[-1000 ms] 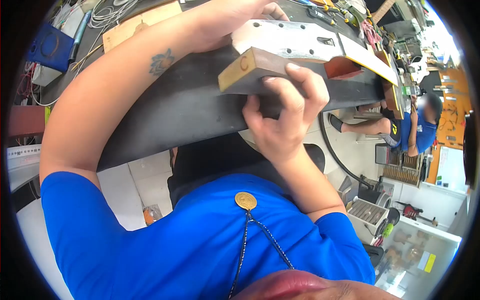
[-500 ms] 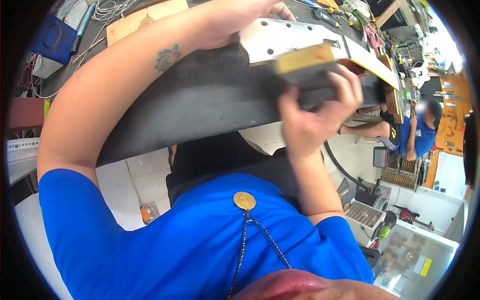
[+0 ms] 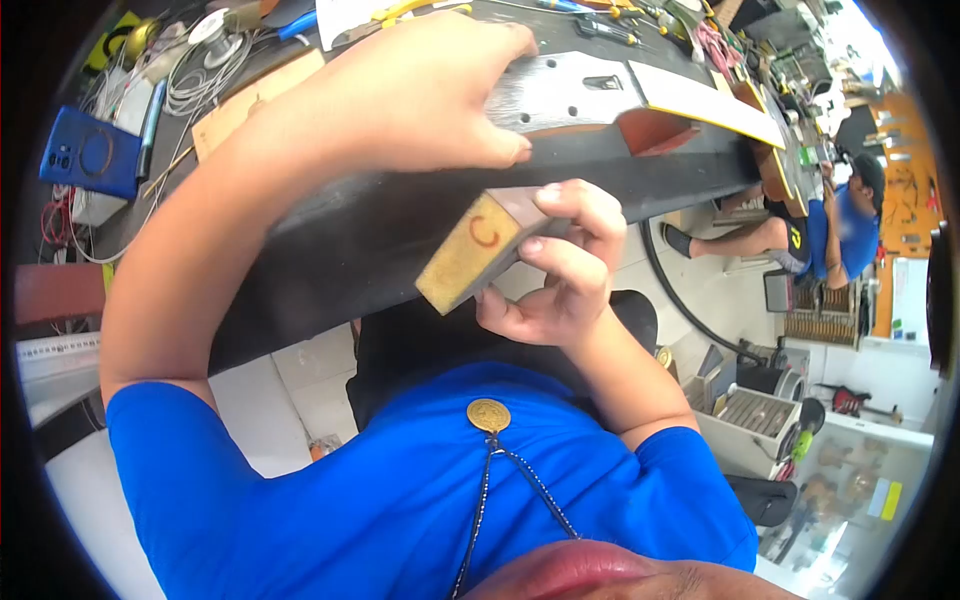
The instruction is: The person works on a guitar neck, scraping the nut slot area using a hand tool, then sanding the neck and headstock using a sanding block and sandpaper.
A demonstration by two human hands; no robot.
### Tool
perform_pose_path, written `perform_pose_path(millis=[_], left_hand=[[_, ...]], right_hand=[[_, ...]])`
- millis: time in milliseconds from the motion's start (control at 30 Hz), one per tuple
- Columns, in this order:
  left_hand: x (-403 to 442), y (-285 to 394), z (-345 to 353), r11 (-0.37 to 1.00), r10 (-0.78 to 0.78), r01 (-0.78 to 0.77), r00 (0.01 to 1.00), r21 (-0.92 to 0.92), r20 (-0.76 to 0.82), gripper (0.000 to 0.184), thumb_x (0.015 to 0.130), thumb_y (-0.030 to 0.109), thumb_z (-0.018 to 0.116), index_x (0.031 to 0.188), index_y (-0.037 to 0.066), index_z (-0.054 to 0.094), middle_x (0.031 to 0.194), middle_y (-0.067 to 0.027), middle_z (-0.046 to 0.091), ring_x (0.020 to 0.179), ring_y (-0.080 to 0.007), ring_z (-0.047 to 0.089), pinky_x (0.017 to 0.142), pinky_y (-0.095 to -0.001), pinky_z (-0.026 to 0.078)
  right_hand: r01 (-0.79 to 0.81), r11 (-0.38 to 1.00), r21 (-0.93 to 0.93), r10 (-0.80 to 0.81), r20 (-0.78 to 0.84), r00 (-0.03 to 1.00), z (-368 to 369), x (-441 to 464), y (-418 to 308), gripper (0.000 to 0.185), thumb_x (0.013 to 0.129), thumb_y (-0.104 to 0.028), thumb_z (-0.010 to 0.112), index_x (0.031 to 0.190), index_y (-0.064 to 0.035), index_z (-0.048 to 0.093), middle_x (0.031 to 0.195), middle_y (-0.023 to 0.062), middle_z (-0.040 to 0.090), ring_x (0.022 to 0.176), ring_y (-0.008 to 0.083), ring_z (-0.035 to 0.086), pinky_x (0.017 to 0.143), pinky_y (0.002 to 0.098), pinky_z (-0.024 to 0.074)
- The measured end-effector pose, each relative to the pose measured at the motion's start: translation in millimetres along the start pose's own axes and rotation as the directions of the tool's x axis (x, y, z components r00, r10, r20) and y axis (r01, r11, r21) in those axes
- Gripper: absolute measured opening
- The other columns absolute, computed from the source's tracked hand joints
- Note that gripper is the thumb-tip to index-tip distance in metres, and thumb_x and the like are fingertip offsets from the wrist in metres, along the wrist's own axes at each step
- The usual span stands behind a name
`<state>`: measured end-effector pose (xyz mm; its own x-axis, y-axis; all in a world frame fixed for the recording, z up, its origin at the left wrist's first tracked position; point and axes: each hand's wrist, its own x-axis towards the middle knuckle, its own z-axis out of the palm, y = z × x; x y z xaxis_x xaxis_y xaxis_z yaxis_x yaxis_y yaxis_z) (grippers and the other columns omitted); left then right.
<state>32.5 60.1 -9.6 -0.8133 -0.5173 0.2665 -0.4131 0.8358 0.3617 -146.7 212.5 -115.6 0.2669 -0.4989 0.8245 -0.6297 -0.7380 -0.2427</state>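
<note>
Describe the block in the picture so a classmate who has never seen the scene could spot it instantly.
Find the long black bench, then the right hand at its near edge. The block sits in that hand's grip. Unlike the whitish headstock beyond it, it shows a yellow face marked with a reddish C.

The left arm [image 3: 190, 240] bends in a broad curve, bringing the left hand [image 3: 440, 95] across in front, back upward, its thumb [image 3: 505, 148] spread wide from the forefinger [image 3: 510, 42]. The right arm [image 3: 630, 370] is bent too; its right hand [image 3: 560, 275] is raised, fingers [image 3: 578, 205] curled into a grip, thumb opposing.
</note>
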Motion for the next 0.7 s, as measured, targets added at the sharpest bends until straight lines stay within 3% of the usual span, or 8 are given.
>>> perform_pose_path(millis=[100,200,333,467,567,667,700], left_hand=[[-13.5,16.7,-12.6,0.987,-0.034,0.022,0.997,0.157,0.076,0.072,0.076,0.02,0.085,0.141,0.0,0.06,0.118,-0.0258,0.071,0.113,-0.0439,0.067,0.099,-0.0468,0.054],[-18.0,13.9,-28.4,0.986,0.002,-0.018,0.995,0.165,0.098,0.071,0.077,0.018,0.083,0.142,0.001,0.06,0.121,-0.0254,0.071,0.117,-0.0424,0.066,0.099,-0.0462,0.053],[0.0,10.5,-3.7,0.998,0.061,-0.058,0.996,0.039,-0.067,0.069,0.075,0.023,0.087,0.136,0.0,0.064,0.117,-0.0259,0.073,0.11,-0.0425,0.07,0.095,-0.0446,0.055],[15.7,28.4,3.6,0.996,-0.084,0.083,0.985,-0.011,-0.151,0.067,0.077,0.03,0.087,0.134,0.002,0.065,0.114,-0.0262,0.074,0.106,-0.0411,0.073,0.091,-0.0435,0.056],[16.2,27.1,-3.2,1.0,-0.027,0.028,0.995,0.01,-0.1,0.072,0.074,0.025,0.087,0.139,0.004,0.063,0.114,-0.0262,0.074,0.109,-0.0412,0.072,0.093,-0.0448,0.056],[-12.8,19.3,-22.8,0.956,0.039,-0.074,0.991,0.283,0.127,0.083,0.07,0.018,0.087,0.147,0.006,0.058,0.113,-0.0254,0.073,0.111,-0.0407,0.07,0.094,-0.046,0.056],[-18.9,20.0,-34.3,0.937,-0.081,0.004,0.975,0.351,0.207,0.085,0.069,0.016,0.086,0.149,0.007,0.057,0.115,-0.0254,0.073,0.112,-0.0407,0.07,0.095,-0.0461,0.056]], right_hand=[[-0.045,0.995,0.083,0.049,-0.04,0.998,5.5,-8.6,9.7,0.066,0.076,-0.027,0.087,0.129,-0.0128,0.05,0.139,0.0217,0.047,0.124,0.0364,0.05,0.1,0.0492,0.0481],[-0.045,0.985,0.167,0.061,-0.089,0.994,7.9,-12.6,12.9,0.064,0.076,-0.027,0.085,0.128,-0.0124,0.051,0.139,0.0228,0.048,0.124,0.0369,0.051,0.1,0.0498,0.0479],[-0.049,0.98,0.191,0.083,-0.173,0.981,10.2,-8.3,8.8,0.061,0.069,-0.02,0.085,0.123,-0.0116,0.059,0.135,0.0225,0.057,0.116,0.0406,0.058,0.097,0.0518,0.0504],[-0.045,0.979,0.201,0.086,-0.197,0.977,13.1,-7.5,7.0,0.064,0.065,-0.018,0.084,0.123,-0.0109,0.059,0.134,0.0228,0.059,0.115,0.0419,0.059,0.096,0.0529,0.0506],[-0.043,0.979,0.201,0.084,-0.202,0.976,14.5,-7.4,7.7,0.066,0.061,-0.016,0.084,0.122,-0.0103,0.059,0.134,0.0226,0.059,0.115,0.0423,0.059,0.096,0.0532,0.0509],[-0.055,0.976,0.208,0.096,-0.194,0.976,13.8,-8.6,8.5,0.067,0.061,-0.016,0.084,0.123,-0.0102,0.058,0.134,0.0224,0.058,0.115,0.0415,0.059,0.096,0.0528,0.0506],[-0.066,0.976,0.209,0.106,-0.187,0.977,12.6,-8.9,8.0,0.068,0.061,-0.015,0.084,0.123,-0.0103,0.058,0.134,0.0223,0.058,0.116,0.0412,0.059,0.097,0.0526,0.0505]])
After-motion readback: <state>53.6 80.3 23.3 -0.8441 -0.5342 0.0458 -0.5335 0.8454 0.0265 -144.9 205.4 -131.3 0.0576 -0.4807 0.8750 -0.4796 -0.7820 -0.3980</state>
